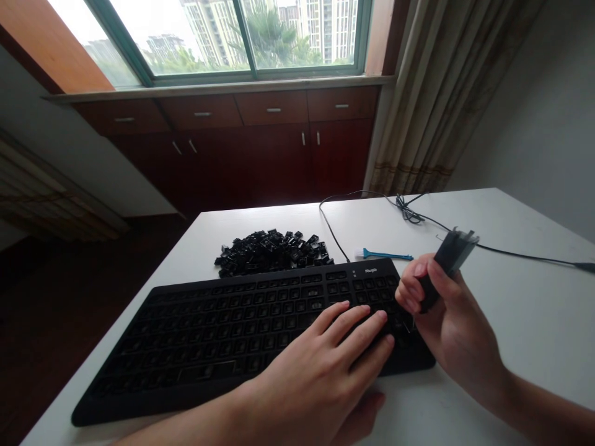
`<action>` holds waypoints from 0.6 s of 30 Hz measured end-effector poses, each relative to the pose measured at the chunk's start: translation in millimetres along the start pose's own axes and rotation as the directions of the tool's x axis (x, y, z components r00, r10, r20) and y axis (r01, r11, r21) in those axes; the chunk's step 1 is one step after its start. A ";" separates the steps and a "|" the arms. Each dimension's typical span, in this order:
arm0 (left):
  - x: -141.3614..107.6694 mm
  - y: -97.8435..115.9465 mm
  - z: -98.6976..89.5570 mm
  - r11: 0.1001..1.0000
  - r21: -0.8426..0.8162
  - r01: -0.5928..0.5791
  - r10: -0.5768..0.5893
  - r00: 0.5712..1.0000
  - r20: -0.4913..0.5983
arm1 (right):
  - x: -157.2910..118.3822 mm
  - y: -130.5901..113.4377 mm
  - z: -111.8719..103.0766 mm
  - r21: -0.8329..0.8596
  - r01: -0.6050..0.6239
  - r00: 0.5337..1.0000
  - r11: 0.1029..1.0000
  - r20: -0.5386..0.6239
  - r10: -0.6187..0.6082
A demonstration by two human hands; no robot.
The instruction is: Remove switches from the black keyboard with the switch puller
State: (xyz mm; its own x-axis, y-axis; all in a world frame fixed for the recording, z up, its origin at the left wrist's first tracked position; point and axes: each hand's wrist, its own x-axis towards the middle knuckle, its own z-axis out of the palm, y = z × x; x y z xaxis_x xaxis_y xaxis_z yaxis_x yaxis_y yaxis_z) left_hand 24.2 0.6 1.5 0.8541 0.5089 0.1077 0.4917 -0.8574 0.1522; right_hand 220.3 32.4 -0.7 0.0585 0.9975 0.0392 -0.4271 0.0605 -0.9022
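1. Your right hand hovers just above the right end of the black keyboard. Its thumb and fingers clench a black keycap puller, though your grip hides part of the tool, so that name is a best reading.
2. The puller's long axis slants up and away from your fingers, toward the keyboard's back right corner. Its far end points away from the keys.
3. Your left hand is the nearer hand to the keys. Its fingers lie spread and relaxed on them, grasping nothing.
4. Behind the keyboard lies a heap of black keycaps, with a blue brush behind its right end.
5. Your hands hide the keys beneath them, so you cannot tell whether those keys are in place.
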 end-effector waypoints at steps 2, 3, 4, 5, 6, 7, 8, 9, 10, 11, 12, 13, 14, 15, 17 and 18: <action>0.2 0.0 0.5 1.000 -0.001 -0.001 0.001 1.000 -0.002 | -0.2 -0.7 0.5 0.017 -0.011 1.000 1.000 -0.006 0.011; 0.3 0.0 0.7 1.000 -0.001 -0.001 0.001 1.000 -0.001 | -0.3 -1.0 0.6 0.024 -0.016 1.000 1.000 -0.004 0.016; 0.3 0.0 1.0 1.000 -0.002 -0.002 0.002 1.000 0.001 | -0.5 -1.1 0.6 0.030 -0.018 1.000 0.999 0.000 0.018; 0.4 0.0 1.2 1.000 -0.002 -0.002 0.002 1.000 0.002 | -0.7 -1.2 0.5 0.033 -0.018 1.000 0.999 0.003 0.018; 0.4 0.0 1.3 1.000 -0.001 0.000 0.000 1.000 0.003 | -0.8 -1.3 0.5 0.035 -0.018 1.000 0.999 0.005 0.018; 0.5 0.0 1.3 1.000 -0.001 0.001 -0.001 1.000 0.003 | -1.0 -1.5 0.6 0.038 -0.017 1.000 0.999 0.008 0.016; 0.7 0.1 1.2 1.000 -0.001 0.003 -0.003 1.000 0.005 | -1.1 -1.8 0.7 0.042 -0.015 1.000 0.999 0.009 0.015; 0.9 0.1 1.0 1.000 -0.001 0.004 -0.004 1.000 0.006 | -1.3 -2.1 1.0 0.047 -0.013 1.000 0.999 0.010 0.012; 1.1 0.1 0.7 1.000 -0.001 0.004 -0.004 1.000 0.005 | -1.4 -2.5 1.3 0.052 -0.011 1.000 0.999 0.011 0.011; 1.3 0.0 0.4 1.000 0.000 0.004 -0.004 1.000 0.004 | -1.6 -3.0 1.7 0.056 -0.010 1.000 0.998 0.012 0.009; 1.6 -0.1 0.1 1.000 -0.001 0.002 -0.002 1.000 0.001 | -1.9 -3.5 2.0 0.060 -0.006 1.000 0.998 0.014 0.005; 1.8 -0.2 -0.1 1.000 0.000 0.002 -0.002 1.000 -0.005 | -2.1 -3.9 2.2 0.062 0.001 1.000 0.998 0.015 -0.001; 1.9 -0.3 -0.3 1.000 0.001 0.001 -0.001 1.000 -0.009 | -2.3 -4.2 2.2 0.062 0.006 1.000 0.998 0.014 -0.007; 2.0 -0.3 -0.3 1.000 0.002 0.000 0.000 1.000 -0.012 | -2.4 -4.3 2.0 0.058 0.010 1.000 0.998 0.015 -0.010; 1.8 -0.3 0.1 1.000 0.006 -0.001 0.001 1.000 -0.010 | -2.4 -3.8 1.2 0.045 0.012 1.000 0.999 0.021 -0.013; 1.5 -0.2 0.4 1.000 0.008 -0.001 0.001 1.000 -0.006 | -2.2 -3.2 0.7 0.039 0.010 1.000 0.999 0.026 -0.011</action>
State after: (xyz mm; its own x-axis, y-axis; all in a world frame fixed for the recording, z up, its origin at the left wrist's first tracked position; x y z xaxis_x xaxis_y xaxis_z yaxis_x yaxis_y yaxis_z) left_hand 25.5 1.6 1.3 0.8537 0.5083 0.1133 0.4921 -0.8585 0.1443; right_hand 220.9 30.0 2.4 0.0399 0.9974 0.0598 -0.4616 0.0715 -0.8842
